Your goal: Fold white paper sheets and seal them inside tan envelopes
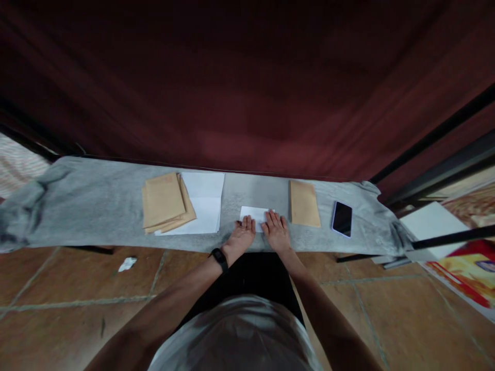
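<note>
A small white folded paper lies on the grey cloth of the narrow table, partly covered by my hands. My left hand rests on its left part, fingers spread. On its right part my right hand lies flat, fingers extended. Left of the hands are larger white sheets with a crease across them, and several brown envelopes overlap their left side. A single brown envelope lies just right of my right hand.
A phone lies on the grey cloth at the right. Dark red fabric hangs behind the table. Black bars, a white board and a colourful printed box are at the far right. A scrap lies on the tiled floor.
</note>
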`<state>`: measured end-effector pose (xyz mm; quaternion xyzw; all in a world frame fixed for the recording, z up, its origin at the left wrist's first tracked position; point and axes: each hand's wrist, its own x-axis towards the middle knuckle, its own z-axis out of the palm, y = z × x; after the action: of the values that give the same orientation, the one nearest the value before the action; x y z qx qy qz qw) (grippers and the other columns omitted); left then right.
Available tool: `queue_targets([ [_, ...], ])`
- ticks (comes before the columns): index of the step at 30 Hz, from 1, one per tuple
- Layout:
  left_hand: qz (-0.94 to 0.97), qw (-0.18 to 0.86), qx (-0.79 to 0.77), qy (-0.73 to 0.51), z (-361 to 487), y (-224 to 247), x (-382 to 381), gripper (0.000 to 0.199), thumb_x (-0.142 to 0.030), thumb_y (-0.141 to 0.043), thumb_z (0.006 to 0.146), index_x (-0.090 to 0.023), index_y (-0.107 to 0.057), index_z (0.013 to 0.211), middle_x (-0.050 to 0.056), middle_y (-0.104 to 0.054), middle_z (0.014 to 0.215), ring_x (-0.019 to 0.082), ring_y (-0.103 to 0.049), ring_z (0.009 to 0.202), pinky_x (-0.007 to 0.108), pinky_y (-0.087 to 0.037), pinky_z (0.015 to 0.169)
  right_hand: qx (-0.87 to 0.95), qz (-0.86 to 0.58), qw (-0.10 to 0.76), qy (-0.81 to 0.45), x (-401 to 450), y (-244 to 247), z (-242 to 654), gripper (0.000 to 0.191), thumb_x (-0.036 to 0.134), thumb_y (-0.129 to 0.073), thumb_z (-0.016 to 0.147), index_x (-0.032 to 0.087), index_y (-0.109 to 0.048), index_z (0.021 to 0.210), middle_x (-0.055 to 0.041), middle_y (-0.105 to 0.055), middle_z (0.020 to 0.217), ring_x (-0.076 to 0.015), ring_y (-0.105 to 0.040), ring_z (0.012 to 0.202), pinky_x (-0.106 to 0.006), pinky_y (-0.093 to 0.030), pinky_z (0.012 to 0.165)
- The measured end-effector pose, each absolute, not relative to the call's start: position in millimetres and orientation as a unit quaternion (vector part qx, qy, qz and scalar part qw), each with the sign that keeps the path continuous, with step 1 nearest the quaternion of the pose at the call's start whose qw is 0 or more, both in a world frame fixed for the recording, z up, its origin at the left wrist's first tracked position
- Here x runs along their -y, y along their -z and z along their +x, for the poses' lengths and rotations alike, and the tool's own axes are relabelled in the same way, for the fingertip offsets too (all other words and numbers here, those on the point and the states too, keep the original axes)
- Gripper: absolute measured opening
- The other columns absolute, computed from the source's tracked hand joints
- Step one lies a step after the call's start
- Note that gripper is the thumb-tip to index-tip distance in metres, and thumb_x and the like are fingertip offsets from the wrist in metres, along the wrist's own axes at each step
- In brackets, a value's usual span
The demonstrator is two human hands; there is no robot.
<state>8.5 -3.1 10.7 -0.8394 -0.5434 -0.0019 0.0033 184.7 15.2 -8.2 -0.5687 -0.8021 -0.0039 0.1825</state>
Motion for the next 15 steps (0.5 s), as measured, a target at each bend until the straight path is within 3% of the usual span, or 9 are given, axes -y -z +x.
queue_targets([
  [5, -0.844, -0.008, 0.536, 0.027, -1, -19, 3, 0.065, -0.002, -0.027, 0.088, -0.022, -0.049, 0.146, 0.014, -0.051, 0.151, 0.029, -0.047, 0.141, 0.056, -0.045, 0.109, 0.809, -0.553, 0.199, -0.008, -13, 6, 190, 0.054, 0.041, -0.035, 0.106, 0.015, -0.043, 0.153, -0.0159, -0.046, 0.155, -0.0292, -0.041, 0.145, -0.055, -0.027, 0.119],
  [10, -0.852, 0.002, 0.523, 0.033, -11, -35, -8, 0.05, -0.003, -0.033, 0.091, -0.011, -0.057, 0.134, 0.019, -0.061, 0.138, 0.027, -0.057, 0.13, 0.045, -0.046, 0.107, 0.85, -0.488, 0.19, -0.052, -13, 1, 204, 0.056, 0.044, -0.045, 0.103, 0.018, -0.041, 0.153, -0.0105, -0.048, 0.154, -0.0225, -0.043, 0.144, -0.047, -0.028, 0.121],
  [15, -0.857, 0.007, 0.514, 0.039, -11, -39, -6, 0.051, -0.002, -0.035, 0.091, -0.011, -0.054, 0.137, 0.019, -0.061, 0.138, 0.026, -0.055, 0.131, 0.045, -0.042, 0.11, 0.846, -0.493, 0.196, -0.062, -13, 2, 206, 0.045, 0.03, -0.047, 0.102, 0.02, -0.052, 0.146, -0.0075, -0.052, 0.152, -0.0208, -0.046, 0.142, -0.046, -0.029, 0.121],
])
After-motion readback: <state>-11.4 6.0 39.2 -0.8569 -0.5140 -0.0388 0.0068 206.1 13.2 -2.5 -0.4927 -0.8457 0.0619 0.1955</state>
